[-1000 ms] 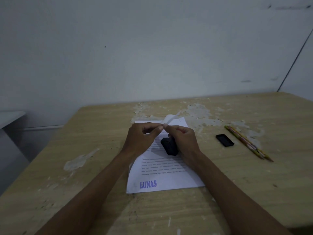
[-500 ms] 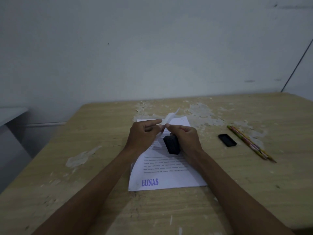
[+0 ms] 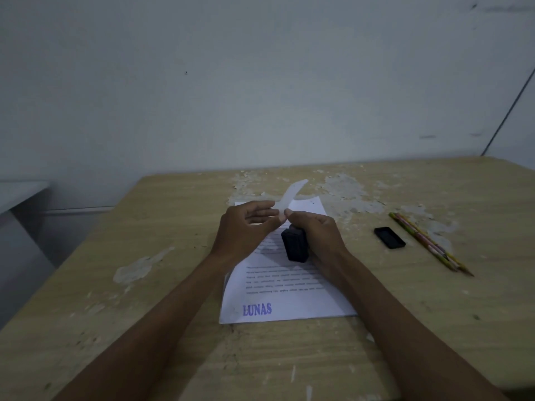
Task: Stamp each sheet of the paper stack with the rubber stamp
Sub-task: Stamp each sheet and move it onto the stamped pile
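Note:
A stack of white printed sheets [image 3: 286, 296] lies on the table in front of me, with a purple "LUNAS" stamp mark [image 3: 257, 309] at its near left corner. My left hand [image 3: 246, 230] and my right hand [image 3: 315, 235] meet over the far part of the stack and together pinch the lifted far corner of the top sheet [image 3: 292, 193], which curls upward. The black rubber stamp [image 3: 294, 246] is tucked under my right palm, held by the lower fingers, its base pointing toward me.
A black stamp cap or ink pad [image 3: 389, 237] lies on the wooden table [image 3: 173, 285] to the right of the paper. Two pencils [image 3: 428, 244] lie side by side beyond it. A wall stands just behind the table's far edge.
The pinched corner of the top sheet has risen higher off the stack. Both hands stay together at nearly the same spot.

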